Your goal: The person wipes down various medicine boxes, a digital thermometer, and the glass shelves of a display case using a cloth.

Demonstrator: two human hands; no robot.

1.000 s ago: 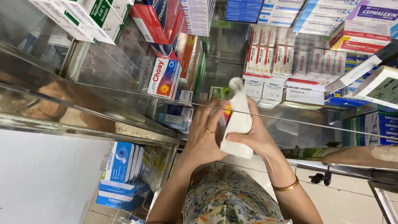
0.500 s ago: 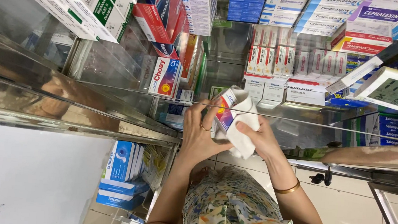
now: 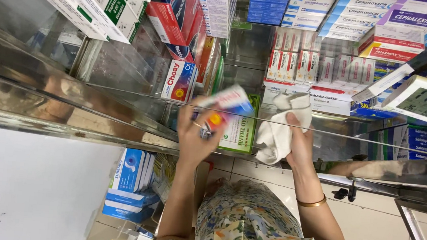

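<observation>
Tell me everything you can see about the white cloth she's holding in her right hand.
The white cloth looks like soft, thin fabric, crumpled and bunched, not folded. It is plain, with no pattern or visible stain. The right hand grips it from below, with the thumb pressed on its upper part, so its folds hang loosely to the left. It is held up in front of the glass shelf, beside the blurred colourful box in the left hand, apparently without touching it.

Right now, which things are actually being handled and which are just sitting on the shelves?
In hand:
left hand holding a small colourful cardboard box
right hand holding a crumpled white cloth

Just sitting:
green-and-white box
red-and-white boxes
white digital display
blue boxes
</observation>
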